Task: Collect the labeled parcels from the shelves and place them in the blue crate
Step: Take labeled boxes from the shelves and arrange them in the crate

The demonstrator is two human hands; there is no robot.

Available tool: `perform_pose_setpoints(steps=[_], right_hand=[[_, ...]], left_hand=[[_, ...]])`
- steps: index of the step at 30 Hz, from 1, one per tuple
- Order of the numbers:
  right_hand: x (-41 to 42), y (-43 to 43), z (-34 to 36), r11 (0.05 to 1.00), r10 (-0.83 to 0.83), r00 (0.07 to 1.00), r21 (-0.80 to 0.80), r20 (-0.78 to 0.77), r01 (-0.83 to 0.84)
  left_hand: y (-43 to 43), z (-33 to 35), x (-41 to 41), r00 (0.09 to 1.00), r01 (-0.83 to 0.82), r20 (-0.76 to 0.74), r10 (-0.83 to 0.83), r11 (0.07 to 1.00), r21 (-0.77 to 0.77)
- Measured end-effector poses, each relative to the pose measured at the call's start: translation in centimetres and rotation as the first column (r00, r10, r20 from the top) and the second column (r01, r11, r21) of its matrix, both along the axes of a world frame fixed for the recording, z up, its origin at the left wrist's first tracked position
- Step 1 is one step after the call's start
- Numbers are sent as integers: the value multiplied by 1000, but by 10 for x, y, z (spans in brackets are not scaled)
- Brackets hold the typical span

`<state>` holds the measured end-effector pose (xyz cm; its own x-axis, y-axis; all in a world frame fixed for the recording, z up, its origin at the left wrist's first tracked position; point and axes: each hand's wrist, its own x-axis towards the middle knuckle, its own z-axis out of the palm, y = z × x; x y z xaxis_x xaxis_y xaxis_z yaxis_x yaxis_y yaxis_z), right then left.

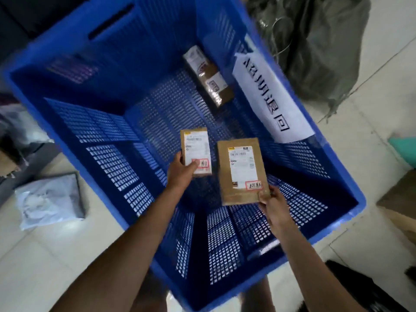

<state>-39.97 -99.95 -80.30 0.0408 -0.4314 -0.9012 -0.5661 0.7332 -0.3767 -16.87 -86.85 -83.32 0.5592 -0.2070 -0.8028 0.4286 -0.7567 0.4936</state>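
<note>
Over the blue crate (139,46), you reach both arms down past the near rim and hold two labeled parcels side by side inside its opening. Your left grip (182,171) pinches the small parcel (196,152) at its lower end, with the thumb laid across the red-bordered sticker on the front and the fingers curled behind the brown card. Your right grip (273,206) pinches the larger parcel (243,171) at its lower right corner, thumb on the front face and fingers underneath. Both parcels face up and show white shipping labels, each with a red-bordered sticker near the bottom edge. They sit just beside each other without touching, and it cannot be told whether either one rests on the mesh floor below. A third parcel (208,75), brown with white labels under clear tape, lies on the crate's floor at the far end, close against the right wall. On that same wall hangs a white paper sign (270,95) with black handwritten characters. The crate stands on a pale tiled floor (45,255). A grey plastic mailer (49,199) lies on the tiles just beside its left side, and a dark green sack (315,41) slumps beyond its far right corner. A brown cardboard piece (398,199) shows at the right edge of the view.
</note>
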Motion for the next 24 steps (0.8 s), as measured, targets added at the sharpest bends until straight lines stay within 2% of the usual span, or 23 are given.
perform_pose_setpoints(steps=[3, 7, 9, 13, 15, 20, 22, 24], right_hand=[[-3, -31, -72, 997, 83, 996, -1, -27, -83], [-5, -66, -142, 995, 102, 993, -9, -66, -103], [-10, -80, -170, 989, 141, 989, -38, -52, -143], [-12, -101, -216, 978, 167, 982, -115, -85, -176], [-12, -110, -236, 985, 125, 989, -110, -80, -133], [-14, -125, -277, 997, 75, 997, -38, 5, -74], [-20, -129, -300, 999, -1, 999, -50, 33, 2], [-16, -131, -305, 992, -101, 995, -71, -18, 100]], left_hand=[[-22, -71, 22, 995, -100, 2, 100, 995, -18], [-66, -143, 35, 983, -181, -23, 180, 983, -41], [-91, -176, 30, 988, -148, -42, 146, 988, -49], [-129, -226, 10, 997, 21, -68, -23, 999, -28], [-143, -244, 2, 997, 50, -59, -49, 999, 8], [-176, -278, -4, 1000, -5, 2, 5, 1000, 2], [-190, -292, -5, 1000, -27, 3, 26, 1000, 13], [-201, -302, -2, 997, -72, 14, 71, 997, 21]])
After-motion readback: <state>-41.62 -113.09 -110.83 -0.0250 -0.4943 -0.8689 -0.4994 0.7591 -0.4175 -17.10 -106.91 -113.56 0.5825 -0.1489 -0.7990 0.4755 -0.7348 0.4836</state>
